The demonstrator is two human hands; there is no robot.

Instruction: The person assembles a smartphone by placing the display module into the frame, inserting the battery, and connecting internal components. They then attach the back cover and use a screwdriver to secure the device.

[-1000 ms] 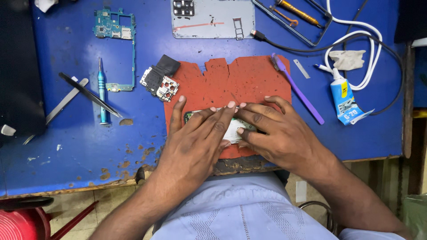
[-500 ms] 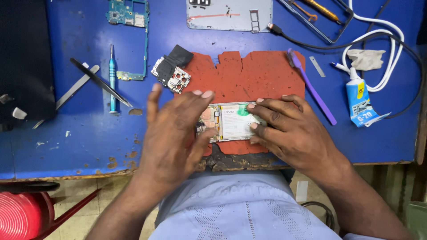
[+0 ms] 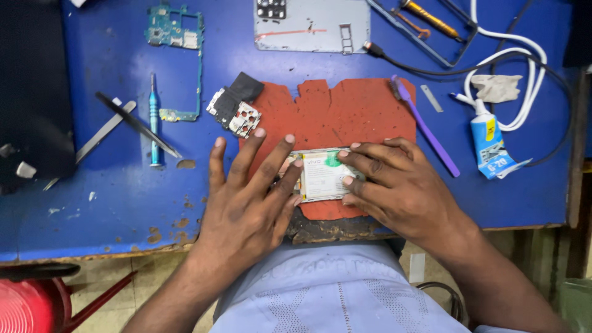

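- Left hand point(image 3: 246, 197): fingers spread flat, tips pressing the left end of the white phone battery point(image 3: 324, 175).
- Right hand point(image 3: 401, 188): fingertips pinning its right end.
- Battery lies flat on the red mat point(image 3: 336, 114), long axis left-right across the blue table point(image 3: 123, 203).

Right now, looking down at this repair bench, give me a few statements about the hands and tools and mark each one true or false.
1. Both hands rest on the flat white rectangular phone battery. True.
2. The battery lies on a green mat. False: it lies on the red rubber mat.
3. The purple plastic brush lies beside the mat's right edge. True.
4. The right hand holds the blue screwdriver. False: it lies untouched, beyond the left hand.
5. The white glue tube stands upright. False: it lies flat.
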